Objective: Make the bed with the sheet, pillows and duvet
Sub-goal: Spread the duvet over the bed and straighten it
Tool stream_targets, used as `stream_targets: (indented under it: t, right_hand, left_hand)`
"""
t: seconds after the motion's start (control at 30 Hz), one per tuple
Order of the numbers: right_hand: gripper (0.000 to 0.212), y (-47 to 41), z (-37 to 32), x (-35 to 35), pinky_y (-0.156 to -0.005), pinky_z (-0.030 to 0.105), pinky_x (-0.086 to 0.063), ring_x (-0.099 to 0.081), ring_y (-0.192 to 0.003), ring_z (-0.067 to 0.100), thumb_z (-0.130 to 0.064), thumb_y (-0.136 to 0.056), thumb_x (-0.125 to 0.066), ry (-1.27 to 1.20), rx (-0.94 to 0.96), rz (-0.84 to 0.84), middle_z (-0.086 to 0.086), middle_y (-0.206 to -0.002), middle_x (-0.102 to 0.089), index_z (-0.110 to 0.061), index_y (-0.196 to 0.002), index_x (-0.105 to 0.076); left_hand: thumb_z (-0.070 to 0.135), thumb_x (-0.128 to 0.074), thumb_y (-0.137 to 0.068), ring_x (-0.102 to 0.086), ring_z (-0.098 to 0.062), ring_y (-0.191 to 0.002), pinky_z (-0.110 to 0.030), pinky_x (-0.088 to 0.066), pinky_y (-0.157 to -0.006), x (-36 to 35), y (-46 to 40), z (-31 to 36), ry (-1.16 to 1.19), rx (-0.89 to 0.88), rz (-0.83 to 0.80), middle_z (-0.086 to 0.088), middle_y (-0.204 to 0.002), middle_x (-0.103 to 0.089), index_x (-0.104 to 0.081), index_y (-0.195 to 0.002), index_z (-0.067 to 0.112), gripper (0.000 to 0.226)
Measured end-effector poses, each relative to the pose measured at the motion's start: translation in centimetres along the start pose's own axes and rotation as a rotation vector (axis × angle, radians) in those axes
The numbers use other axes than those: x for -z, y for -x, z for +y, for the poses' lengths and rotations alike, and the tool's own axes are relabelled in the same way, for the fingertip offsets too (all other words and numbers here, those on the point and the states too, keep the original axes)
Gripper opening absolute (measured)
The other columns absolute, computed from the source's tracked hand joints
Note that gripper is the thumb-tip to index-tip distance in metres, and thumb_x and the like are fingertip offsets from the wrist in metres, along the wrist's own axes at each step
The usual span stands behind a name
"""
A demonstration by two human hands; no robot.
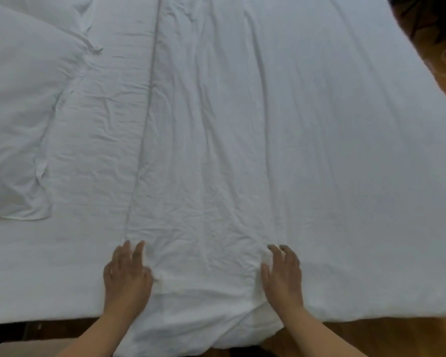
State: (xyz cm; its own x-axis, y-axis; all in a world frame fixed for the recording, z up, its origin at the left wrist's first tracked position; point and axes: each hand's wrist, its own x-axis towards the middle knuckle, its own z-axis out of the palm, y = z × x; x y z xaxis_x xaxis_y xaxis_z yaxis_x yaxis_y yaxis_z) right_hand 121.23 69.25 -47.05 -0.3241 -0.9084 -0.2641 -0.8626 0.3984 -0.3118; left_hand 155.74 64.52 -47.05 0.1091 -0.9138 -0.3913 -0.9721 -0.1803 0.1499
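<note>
Sheet (62,266) on, pillows (18,112) placed beyond left fingers, duvet (242,124) spread ahead of fingertips; left hand (126,276) and right hand (282,274) press flat, fingers slightly apart, probably final smoothing left.

Dim, flat, bluish light, soft crease shadows, slight overall blur, wide-angle bending at edges.

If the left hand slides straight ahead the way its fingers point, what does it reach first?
Only more duvet: the left hand lies near the duvet's edge, fingers pointing up the bed. That edge runs ahead beside it; the pillow sits well off to the left, apparently out of line.
</note>
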Motion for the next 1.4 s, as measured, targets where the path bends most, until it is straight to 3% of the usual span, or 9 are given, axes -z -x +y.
stream_targets:
  t: [0.1,0.17,0.23,0.3,0.43,0.77,1.13,1.33,1.4]
  right_hand:
    - [0.078,-0.9,-0.1,-0.2,-0.121,0.050,-0.011,0.011,-0.151,0.033,-0.059,-0.095,-0.039,0.159,0.269,-0.409,0.004,-0.163,0.021,-0.036,-0.158,0.000]
    - [0.084,-0.9,0.9,-0.3,-0.119,0.056,-0.003,0.026,-0.148,0.031,-0.062,-0.095,-0.038,0.296,0.132,-0.659,-0.007,-0.150,0.041,-0.038,-0.154,0.017]
    - [0.082,-0.3,0.9,-0.6,-0.116,0.062,-0.012,0.012,-0.150,0.036,-0.061,-0.092,-0.041,0.297,0.023,-0.635,0.001,-0.162,0.023,-0.031,-0.158,-0.002]
    - [0.073,-0.1,-0.3,-1.0,-0.102,0.068,-0.037,-0.024,-0.143,0.044,-0.061,-0.081,-0.043,0.285,0.049,-0.464,0.019,-0.157,-0.030,-0.022,-0.142,-0.044]
    - [0.068,-0.9,-2.6,-2.3,-0.093,0.063,-0.046,-0.035,-0.132,0.042,-0.054,-0.071,-0.049,0.214,0.129,-0.267,0.017,-0.137,-0.053,-0.022,-0.130,-0.048]
    - [0.074,0.1,-11.5,-2.7,-0.119,0.054,-0.015,0.010,-0.151,0.034,-0.060,-0.097,-0.035,0.161,0.074,-0.414,0.007,-0.163,0.020,-0.039,-0.156,0.005]
    - [0.078,0.3,-12.6,-4.1,-0.115,0.064,-0.005,0.021,-0.148,0.038,-0.053,-0.099,-0.036,0.250,0.060,-0.586,0.007,-0.158,0.036,-0.037,-0.154,0.017]
    - [0.080,0.7,-10.9,-4.2,-0.118,0.059,0.000,0.020,-0.149,0.034,-0.059,-0.097,-0.037,0.232,0.107,-0.624,0.003,-0.160,0.031,-0.041,-0.152,0.018]
    - [0.082,0.3,-10.4,-3.6,-0.120,0.056,-0.002,0.017,-0.150,0.033,-0.057,-0.096,-0.041,0.224,0.141,-0.618,0.002,-0.162,0.027,-0.041,-0.153,0.015]
  left_hand:
    - [0.057,-0.029,-0.090,-0.011,-0.025,-0.150,-0.045,-0.008,-0.114,-1.1,0.8,0.8,-0.147,-0.240,-0.113,-0.007,-0.164,-0.012,-0.019,-0.154,0.031,0.070]
    - [0.066,-0.021,-0.093,0.001,-0.019,-0.151,-0.046,-0.012,-0.117,-1.8,1.5,-0.3,-0.113,-0.077,-0.274,0.000,-0.165,0.007,-0.002,-0.156,0.035,0.072]
    - [0.069,-0.030,-0.093,0.002,-0.016,-0.151,-0.045,-0.022,-0.116,-1.5,2.1,-1.1,-0.040,0.059,-0.314,0.002,-0.164,0.008,-0.002,-0.156,0.032,0.078]
    - [0.065,-0.047,-0.089,-0.012,-0.020,-0.149,-0.043,-0.030,-0.113,-0.8,1.5,-0.9,0.077,0.091,-0.168,-0.005,-0.163,-0.010,-0.020,-0.154,0.028,0.079]
    - [0.054,-0.068,-0.082,-0.041,-0.035,-0.134,-0.045,-0.039,-0.106,0.1,-2.6,-0.8,0.392,0.285,-0.062,-0.018,-0.147,-0.041,-0.022,-0.151,0.013,0.092]
    - [0.046,-0.049,-0.097,-0.056,-0.030,-0.086,-0.038,-0.042,-0.075,3.9,-3.1,-5.9,0.490,0.264,-0.106,-0.016,-0.095,-0.062,-0.046,-0.090,0.013,0.034]
    - [0.040,-0.047,-0.100,-0.058,-0.034,-0.107,-0.036,-0.041,-0.082,2.0,-4.4,-8.1,0.468,0.323,-0.220,-0.017,-0.118,-0.062,-0.052,-0.118,0.010,0.035]
    - [0.030,-0.040,-0.104,-0.052,-0.029,-0.093,-0.038,-0.042,-0.089,2.5,-3.8,-8.5,0.482,0.404,-0.206,-0.021,-0.114,-0.061,-0.055,-0.097,0.008,0.027]
    - [0.029,-0.043,-0.103,-0.053,-0.035,-0.110,-0.037,-0.039,-0.094,3.0,-3.7,-8.0,0.512,0.435,-0.177,-0.024,-0.126,-0.056,-0.055,-0.117,0.001,0.033]
